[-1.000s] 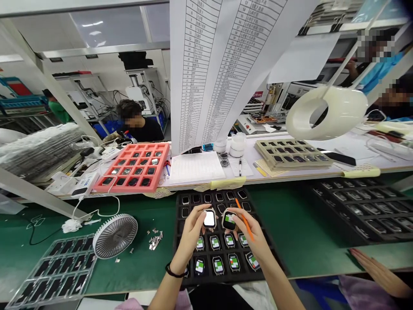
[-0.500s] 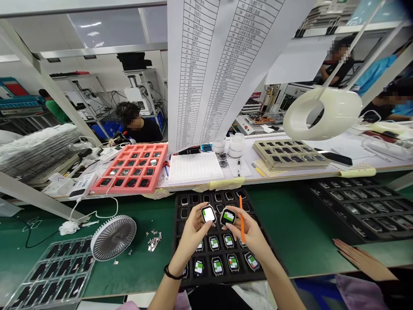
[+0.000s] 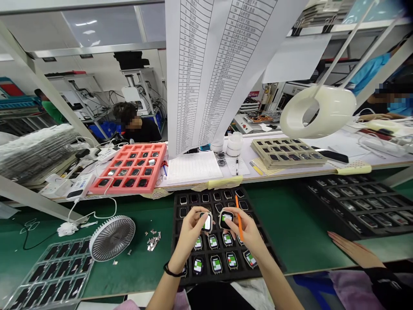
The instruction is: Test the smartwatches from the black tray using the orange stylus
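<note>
Smartwatch (image 3: 207,222) in the left hand (image 3: 192,232) has turned since the earlier frame: pinched by its edges between thumb and fingers, it now stands tilted on its side, with its lit screen facing right instead of up. The right hand (image 3: 247,232) grasps a second smartwatch (image 3: 226,219), screen up, just beside the first, and also holds an orange stick (image 3: 239,226), which now leans slightly rather than standing nearly upright. Below both hands lies a black tray (image 3: 177,234) holding rows of watches (image 3: 216,264). To the right of the hands, a co-worker's hand (image 3: 355,249) rests on the green bench (image 3: 290,245).
</note>
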{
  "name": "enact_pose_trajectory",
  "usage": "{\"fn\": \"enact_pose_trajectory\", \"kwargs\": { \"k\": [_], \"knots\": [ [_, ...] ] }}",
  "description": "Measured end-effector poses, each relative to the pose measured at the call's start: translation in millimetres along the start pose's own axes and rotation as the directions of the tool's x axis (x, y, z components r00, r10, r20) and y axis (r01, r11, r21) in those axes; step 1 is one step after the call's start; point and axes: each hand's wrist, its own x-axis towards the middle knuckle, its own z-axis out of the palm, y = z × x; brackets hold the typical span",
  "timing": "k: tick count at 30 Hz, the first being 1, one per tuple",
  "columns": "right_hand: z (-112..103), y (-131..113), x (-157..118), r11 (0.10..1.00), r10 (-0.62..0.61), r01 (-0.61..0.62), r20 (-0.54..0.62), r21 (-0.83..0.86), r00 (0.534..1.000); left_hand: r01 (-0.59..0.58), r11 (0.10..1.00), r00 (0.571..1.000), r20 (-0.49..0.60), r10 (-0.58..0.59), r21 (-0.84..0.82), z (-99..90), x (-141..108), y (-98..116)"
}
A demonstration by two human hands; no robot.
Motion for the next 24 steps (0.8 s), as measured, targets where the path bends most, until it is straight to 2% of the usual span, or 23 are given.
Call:
{"fn": "enact_pose_trajectory", "kwargs": {
  "k": [8,14,20,24],
  "knots": [
    [0,-1,2,0.997,-0.049,0.052,-0.052,0.062,0.997,-0.073,0.997,0.994,0.083,0.072,0.011,-1.9,-1,-6],
    [0,0,3,0.999,-0.029,0.031,-0.069,0.026,0.997,-0.044,0.998,0.999,0.022,0.043,0.034,-1.4,2,-7],
    [-5,3,3,0.999,-0.034,0.034,0.015,-0.016,0.999,0.008,1.0,1.0,0.009,-0.007,-0.009,0.7,5,-5],
    [-10,11,5,1.0,-0.005,0.007,0.11,-0.015,0.994,-0.04,0.999,0.998,0.053,0.04,-0.007,-0.5,5,-6]
  ]
}}
